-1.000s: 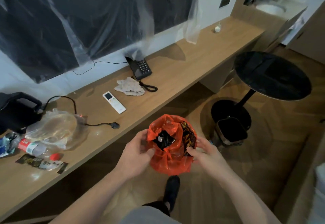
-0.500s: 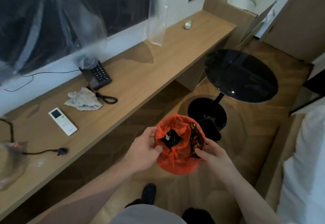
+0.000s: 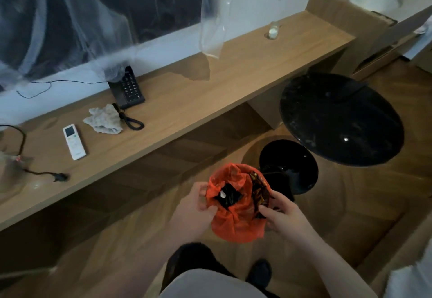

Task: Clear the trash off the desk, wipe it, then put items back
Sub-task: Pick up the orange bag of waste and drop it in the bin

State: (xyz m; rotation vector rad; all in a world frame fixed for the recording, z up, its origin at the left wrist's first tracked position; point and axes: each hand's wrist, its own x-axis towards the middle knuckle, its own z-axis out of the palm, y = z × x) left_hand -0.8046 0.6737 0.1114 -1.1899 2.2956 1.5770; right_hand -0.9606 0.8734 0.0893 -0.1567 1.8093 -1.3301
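Note:
An orange plastic bag (image 3: 236, 223) with dark wrappers inside hangs between my hands, in front of the long wooden desk (image 3: 187, 101) and over the floor. My left hand (image 3: 198, 204) grips the bag's left rim. Its right rim and a brown wrapper are pinched by my right hand (image 3: 280, 216). On the desk lie a crumpled cloth (image 3: 104, 119), a white remote (image 3: 74, 141), a black phone (image 3: 127, 88) and a black plug on a cord (image 3: 59, 177). A clear plastic bag (image 3: 9, 176) shows at the left edge.
A round black side table (image 3: 341, 120) stands right of the desk, its black base (image 3: 301, 164) just beyond the bag; a bin there is hidden behind my hands. A small glass (image 3: 273, 30) sits at the desk's far end. Plastic sheeting (image 3: 212, 17) hangs above.
My view has swung right, so the trash at the desk's left end slid out of sight. Both hands kept their hold on the orange bag, now nearer the black table base.

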